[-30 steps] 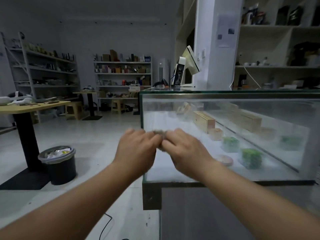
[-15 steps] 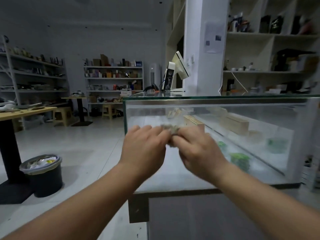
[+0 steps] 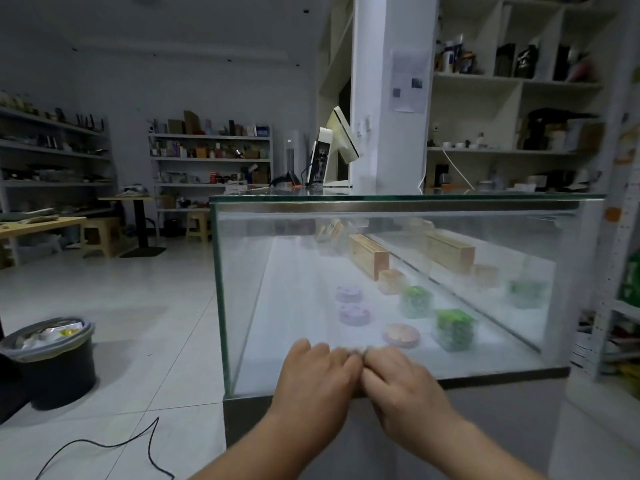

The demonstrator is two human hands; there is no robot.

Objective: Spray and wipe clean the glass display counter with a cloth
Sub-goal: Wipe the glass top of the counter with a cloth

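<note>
Both hands meet low in the middle of the frame, knuckles up, against the front pane of the glass display counter (image 3: 294,271), just above its dark lower frame. The left hand (image 3: 317,379) and the right hand (image 3: 405,386) touch at the fingertips, fingers curled inward. A small grey-brown scrap shows between them; motion blur makes it hard to read, but it looks like the cloth (image 3: 360,350), bunched up and pinched by both hands.

The pane above the hands is hazy and streaked. Behind it, on the white inner shelf, lie two purple round tins (image 3: 349,294), a pink round tin (image 3: 401,335), green wrapped packs (image 3: 453,327) and a long wooden box (image 3: 369,259).

On the glass tabletop (image 3: 398,198), towards the upper centre, a white monitor (image 3: 341,140) stands beside a white pillar (image 3: 391,91). At lower left a dark bin (image 3: 52,362) holds rubbish, and a black cable (image 3: 138,441) curls over the tiled floor.
</note>
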